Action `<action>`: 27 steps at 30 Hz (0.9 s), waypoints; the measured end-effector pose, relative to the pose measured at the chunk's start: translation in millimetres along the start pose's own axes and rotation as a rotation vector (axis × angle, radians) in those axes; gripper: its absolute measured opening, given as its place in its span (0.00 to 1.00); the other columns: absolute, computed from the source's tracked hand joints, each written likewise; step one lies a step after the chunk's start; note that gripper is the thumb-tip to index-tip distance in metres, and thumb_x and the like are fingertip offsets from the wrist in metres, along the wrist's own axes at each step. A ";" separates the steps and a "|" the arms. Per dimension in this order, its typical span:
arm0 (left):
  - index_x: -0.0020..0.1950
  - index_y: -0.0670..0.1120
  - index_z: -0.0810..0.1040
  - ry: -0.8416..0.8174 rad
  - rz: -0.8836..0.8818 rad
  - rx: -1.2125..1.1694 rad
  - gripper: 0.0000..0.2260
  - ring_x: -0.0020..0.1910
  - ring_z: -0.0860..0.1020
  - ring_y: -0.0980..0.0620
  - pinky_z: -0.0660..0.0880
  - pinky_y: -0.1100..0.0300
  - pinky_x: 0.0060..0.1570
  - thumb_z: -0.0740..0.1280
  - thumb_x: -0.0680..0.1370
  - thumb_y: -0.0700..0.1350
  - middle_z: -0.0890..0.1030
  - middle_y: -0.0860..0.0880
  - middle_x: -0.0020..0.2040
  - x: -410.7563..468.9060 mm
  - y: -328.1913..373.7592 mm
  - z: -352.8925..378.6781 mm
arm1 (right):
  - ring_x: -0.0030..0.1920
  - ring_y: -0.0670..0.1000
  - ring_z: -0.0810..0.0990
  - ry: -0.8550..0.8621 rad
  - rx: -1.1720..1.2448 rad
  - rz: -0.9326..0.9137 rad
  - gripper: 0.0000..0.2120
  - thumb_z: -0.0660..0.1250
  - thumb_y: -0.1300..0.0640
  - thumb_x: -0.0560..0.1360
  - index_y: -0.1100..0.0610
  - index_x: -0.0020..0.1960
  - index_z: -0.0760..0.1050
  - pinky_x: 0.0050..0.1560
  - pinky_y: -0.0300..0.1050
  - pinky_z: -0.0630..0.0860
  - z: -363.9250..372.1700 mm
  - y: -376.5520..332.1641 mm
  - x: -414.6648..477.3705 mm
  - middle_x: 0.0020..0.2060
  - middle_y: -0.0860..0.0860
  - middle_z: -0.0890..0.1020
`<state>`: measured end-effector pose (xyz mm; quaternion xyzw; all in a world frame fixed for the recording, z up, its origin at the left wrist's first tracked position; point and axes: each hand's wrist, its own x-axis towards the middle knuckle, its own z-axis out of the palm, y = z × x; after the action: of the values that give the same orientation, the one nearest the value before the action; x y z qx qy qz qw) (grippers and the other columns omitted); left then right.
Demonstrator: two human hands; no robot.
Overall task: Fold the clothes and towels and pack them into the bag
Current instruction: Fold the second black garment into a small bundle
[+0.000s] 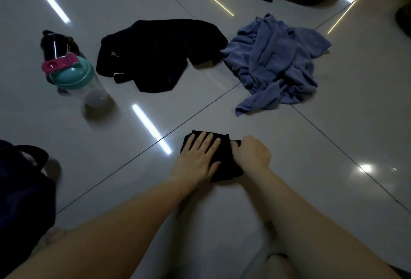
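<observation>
Grey glossy tiled floor (333, 145) carries everything in front of you. Largest on it is a crumpled blue towel (275, 60), lying far right, its near corner trailing toward you. Just beside it, to the left and touching its edge, lies a loose black garment with small white marks (155, 54), spread out and unfolded. At the left edge sits a dark navy fabric bag with a strap handle (24, 189), only partly in view and well apart from the laundry. Beyond it stands a clear plastic shaker bottle with a teal lid and pink cap (77, 78), and a black metal flask (54, 45) stands right behind it. Nearest you lies a small black folded cloth (229, 172). Your left hand (198, 158) presses flat on it, fingers spread. Your right hand (251, 154) is curled, pinching the cloth's right edge.
</observation>
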<state>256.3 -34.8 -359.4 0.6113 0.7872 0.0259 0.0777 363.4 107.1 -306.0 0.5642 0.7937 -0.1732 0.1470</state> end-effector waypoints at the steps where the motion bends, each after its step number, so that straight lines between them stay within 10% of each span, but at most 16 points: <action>1: 0.81 0.47 0.62 -0.025 0.001 0.005 0.31 0.79 0.60 0.44 0.51 0.44 0.79 0.51 0.81 0.61 0.66 0.44 0.79 2.7 -0.7 -1.1 | 0.55 0.61 0.80 0.133 -0.081 -0.082 0.17 0.59 0.45 0.82 0.57 0.59 0.73 0.50 0.51 0.74 -6.7 2.1 -1.6 0.56 0.57 0.80; 6: 0.83 0.46 0.55 -0.070 -0.020 -0.017 0.34 0.81 0.54 0.46 0.46 0.44 0.79 0.46 0.81 0.63 0.59 0.45 0.81 5.6 -2.0 -1.2 | 0.68 0.62 0.73 0.280 0.048 -0.690 0.21 0.59 0.58 0.80 0.62 0.72 0.70 0.67 0.56 0.69 13.7 -12.0 -11.2 0.69 0.61 0.73; 14: 0.83 0.48 0.47 -0.103 -0.232 -0.329 0.33 0.82 0.46 0.51 0.40 0.53 0.79 0.44 0.79 0.58 0.50 0.48 0.83 -13.1 -22.8 -9.3 | 0.80 0.55 0.54 0.021 -0.094 -0.642 0.29 0.52 0.48 0.85 0.60 0.82 0.51 0.79 0.50 0.48 49.6 5.3 -12.7 0.80 0.56 0.57; 21: 0.72 0.47 0.69 -0.081 -0.790 -0.708 0.31 0.64 0.76 0.42 0.74 0.47 0.63 0.70 0.72 0.57 0.77 0.45 0.64 -9.0 -13.9 -45.1 | 0.80 0.58 0.51 0.037 -0.143 -0.519 0.34 0.50 0.45 0.84 0.62 0.81 0.44 0.79 0.52 0.47 67.8 -2.3 -44.7 0.81 0.59 0.52; 27: 0.61 0.40 0.74 -0.283 -0.981 -1.095 0.31 0.54 0.81 0.45 0.80 0.52 0.54 0.82 0.67 0.53 0.81 0.43 0.57 -6.4 -28.8 -63.8 | 0.79 0.60 0.55 0.068 -0.158 -0.534 0.34 0.48 0.45 0.83 0.64 0.81 0.46 0.79 0.54 0.52 82.6 8.0 -76.3 0.80 0.61 0.55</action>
<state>220.4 -44.7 -299.8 0.0613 0.8264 0.2976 0.4740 398.5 8.7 -348.2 0.3273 0.9299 -0.1245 0.1129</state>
